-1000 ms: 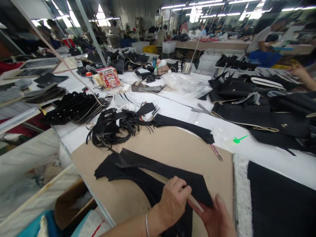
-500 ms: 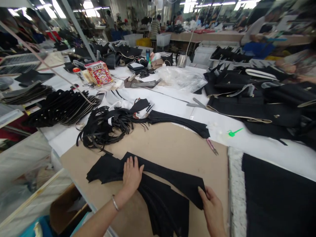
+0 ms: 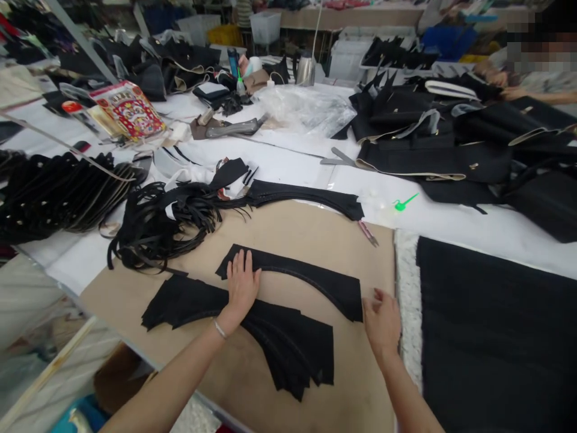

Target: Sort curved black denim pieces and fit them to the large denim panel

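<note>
My left hand [image 3: 242, 285] lies flat with spread fingers on the left part of a black curved strap-like piece [image 3: 311, 272]. At this piece's right end is my right hand [image 3: 382, 320], its fingers loosely bent and the thumb close to the edge. No material shows between its fingers. Nearer to me, partly under my left forearm, a fanned stack of similar black pieces [image 3: 288, 337] lies on the tan board [image 3: 288, 228]. Farther back rests another stack of black curved pieces [image 3: 306, 197], with small pink-handled snips [image 3: 368, 233] by its right end.
A tangle of black strips [image 3: 166, 228] sits at the board's left corner. To the right are a white fluffy strip [image 3: 408, 300] and a large black sheet [image 3: 491, 337]. Behind lie a green tool [image 3: 406, 202], clear plastic [image 3: 306, 111] and black bag parts [image 3: 419, 150]. Another person sits at far right.
The curved piece has moved away from me, off the fanned stack, and now lies flat on the board. My right hand no longer pinches its corner. The view has tilted down.
</note>
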A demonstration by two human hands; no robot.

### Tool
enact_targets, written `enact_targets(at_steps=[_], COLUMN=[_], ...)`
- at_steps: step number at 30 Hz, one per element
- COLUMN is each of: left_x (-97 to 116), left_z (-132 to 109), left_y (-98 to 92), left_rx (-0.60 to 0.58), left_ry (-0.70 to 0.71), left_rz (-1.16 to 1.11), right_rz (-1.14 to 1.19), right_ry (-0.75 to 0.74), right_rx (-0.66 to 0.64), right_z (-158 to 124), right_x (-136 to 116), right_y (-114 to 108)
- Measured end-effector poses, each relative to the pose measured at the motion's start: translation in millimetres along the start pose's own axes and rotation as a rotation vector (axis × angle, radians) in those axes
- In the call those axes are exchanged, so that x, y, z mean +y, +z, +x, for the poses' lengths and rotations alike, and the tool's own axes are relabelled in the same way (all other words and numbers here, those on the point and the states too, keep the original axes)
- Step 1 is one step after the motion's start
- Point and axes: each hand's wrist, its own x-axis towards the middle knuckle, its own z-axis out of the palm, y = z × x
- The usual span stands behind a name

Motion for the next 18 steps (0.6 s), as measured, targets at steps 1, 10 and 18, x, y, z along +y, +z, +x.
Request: enact_targets(at_steps=[1,10,18], left_x=[5.8,64.7,66.6], left_z=[-10.0,-107.9,-104.8], left_y=[-6.6,-27.9,-29.1], left_rx=[-0.042,-0.625,-0.609], left_ry=[0.062,0.588,0.734], left_rz=[-0.083,-0.375,-0.249], right_rz=[-0.008,-0.009,-0.499], right_ry=[-0.043,-0.327,-0.607], right_rx=[0.0,-0.58,-0.498], right_z=[-8.8,-137.0,-155.2], right_x=[-2.0,-17.2,-25.0], right_y=[-0.2,2.9,11.3])
